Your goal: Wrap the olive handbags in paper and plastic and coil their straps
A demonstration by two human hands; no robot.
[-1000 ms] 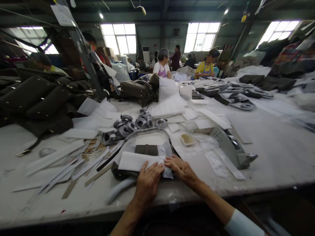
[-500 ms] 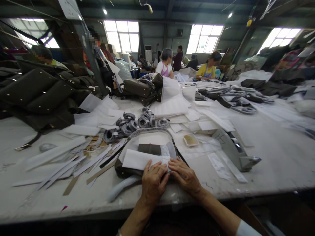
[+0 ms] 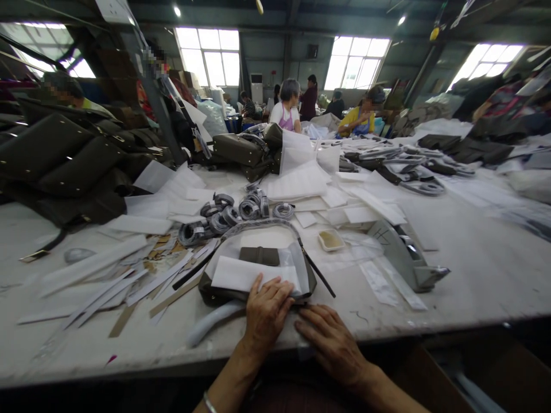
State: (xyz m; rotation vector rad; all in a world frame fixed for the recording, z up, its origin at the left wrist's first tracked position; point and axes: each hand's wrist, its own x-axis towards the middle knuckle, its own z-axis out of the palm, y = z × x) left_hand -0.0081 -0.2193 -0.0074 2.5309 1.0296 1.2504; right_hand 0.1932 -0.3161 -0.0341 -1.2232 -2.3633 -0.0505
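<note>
A dark olive handbag lies on the table in front of me, with clear plastic around its upper edge. On it rests a folded white sheet, just below a small dark flap. My left hand lies on the sheet's lower edge with its fingers stretched out. My right hand is flat on the table near the bag's lower right corner, fingers extended and apart from the sheet. A pale wrapped tube-like piece sticks out under the bag at the left.
Coiled wrapped straps lie behind the bag. Paper strips cover the left side. A small dish and a grey tape dispenser stand at right. Dark bags are piled far left. Co-workers sit beyond.
My right hand has come off the white sheet and moved down onto the table. My left hand stays on the sheet. The view has shifted slightly.
</note>
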